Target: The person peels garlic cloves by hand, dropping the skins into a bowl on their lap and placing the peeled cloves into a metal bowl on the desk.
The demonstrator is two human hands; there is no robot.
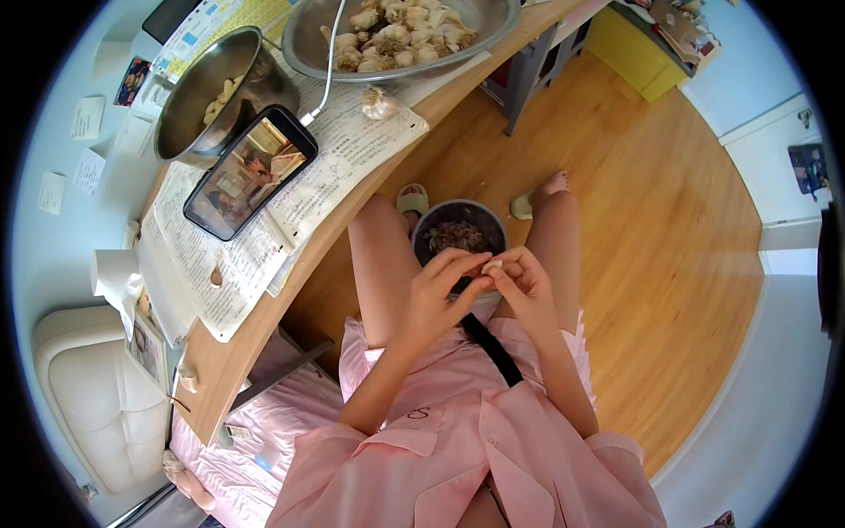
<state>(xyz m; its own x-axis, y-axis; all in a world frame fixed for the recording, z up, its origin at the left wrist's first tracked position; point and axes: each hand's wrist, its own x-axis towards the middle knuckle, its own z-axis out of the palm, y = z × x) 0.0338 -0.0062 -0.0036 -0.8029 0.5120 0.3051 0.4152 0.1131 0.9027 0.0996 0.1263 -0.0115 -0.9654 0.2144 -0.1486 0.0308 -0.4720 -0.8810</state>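
Now the right hand (529, 283) has a small pale piece, a garlic clove (495, 266) by the look of it, pinched between thumb and fingertip. Up against it from the other side come the fingertips of the left hand (437, 289), thumb and forefinger curled toward each other; whether they grip it too or merely touch it, I can't tell from here. Elbows bent, both hands meet above the lap, and that suits fine work: each steadies the other.

Just beyond the hands, down on the floor between the feet, sits a round bin (502, 231) with papery skins (453, 236) inside, probably set there so scraps drop straight in. Knees spread wide, leaving it room!

Up on the desk (224, 383) now: a deep steel pot (268, 79) holding pale cloves (220, 101), and beside it a wide metal bowl (304, 55) heaped with whole bulbs (409, 37), the two presumably kept apart so nothing mixes. One loose bulb (380, 104) lies on the handwritten pages (352, 154). And look at the phone (251, 172), tilted against the pot, white cable (327, 79) plugged in, screen toward the sitter, likely for watching hands-free.
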